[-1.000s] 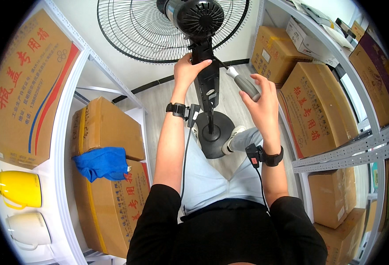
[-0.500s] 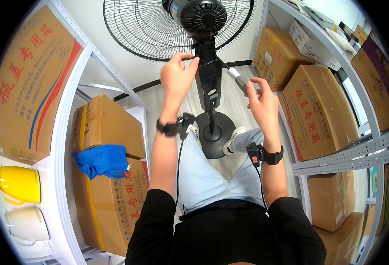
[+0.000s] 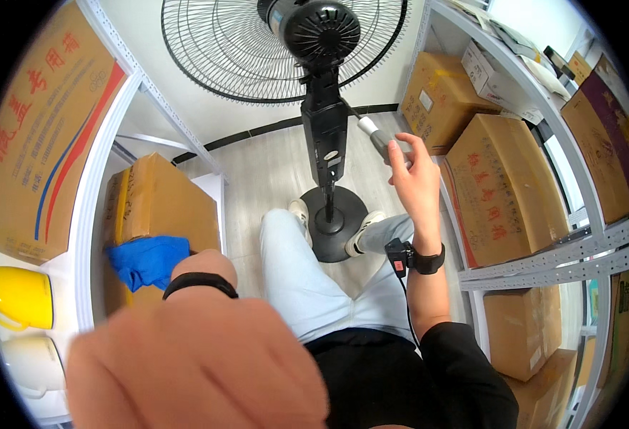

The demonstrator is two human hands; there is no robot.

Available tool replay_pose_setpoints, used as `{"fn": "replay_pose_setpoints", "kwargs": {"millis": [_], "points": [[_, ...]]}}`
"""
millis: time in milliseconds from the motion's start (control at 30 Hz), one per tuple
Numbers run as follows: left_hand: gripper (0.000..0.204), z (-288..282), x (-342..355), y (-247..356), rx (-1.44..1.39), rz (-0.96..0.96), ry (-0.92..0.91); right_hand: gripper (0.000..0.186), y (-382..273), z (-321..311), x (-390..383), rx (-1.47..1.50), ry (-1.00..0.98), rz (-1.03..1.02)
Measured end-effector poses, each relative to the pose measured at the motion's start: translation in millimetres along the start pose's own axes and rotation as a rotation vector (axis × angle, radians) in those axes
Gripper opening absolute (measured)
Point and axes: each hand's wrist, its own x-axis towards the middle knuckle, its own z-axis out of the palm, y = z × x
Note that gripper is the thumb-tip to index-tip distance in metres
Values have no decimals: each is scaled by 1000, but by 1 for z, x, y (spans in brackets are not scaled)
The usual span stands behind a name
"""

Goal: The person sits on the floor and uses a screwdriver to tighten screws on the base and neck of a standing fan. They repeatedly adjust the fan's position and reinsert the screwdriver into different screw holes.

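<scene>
My right hand [image 3: 414,175] has its fingers curled on the grey handle of a screwdriver [image 3: 377,134] with a white collar, whose dark shaft reaches the upper column [image 3: 323,129] of a black standing fan. The fan's wire cage [image 3: 207,43] and motor housing [image 3: 322,32] lean over the top of the view; its round base [image 3: 332,243] rests on the floor between my feet. My left hand [image 3: 200,357] is very close to the camera at the lower left, large and blurred, with its fingers hard to make out; what it touches, if anything, is hidden.
Metal shelving [image 3: 550,272] stands on both sides, holding cardboard boxes [image 3: 500,193]. On the left are a blue cloth [image 3: 143,261], a yellow kettle [image 3: 21,297] and a white kettle [image 3: 32,368]. A white wall and dark skirting are behind the fan.
My left hand has left the fan's column and swung down and back, close to the camera. My right hand has stayed at the screwdriver, its fingers curling further over the handle.
</scene>
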Motion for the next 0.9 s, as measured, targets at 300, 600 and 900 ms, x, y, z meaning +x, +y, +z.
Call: {"fn": "replay_pose_setpoints", "kwargs": {"millis": [300, 600, 900], "points": [[26, -9, -9, 29, 595, 120, -121, 29, -1, 2, -1, 26, 23, -43], [23, 1, -13, 14, 678, 350, 8, 28, -2, 0, -1, 58, 3, -28], [23, 75, 19, -13, 1713, -357, 568, 30, -7, 4, -3, 66, -46, 20]]}}
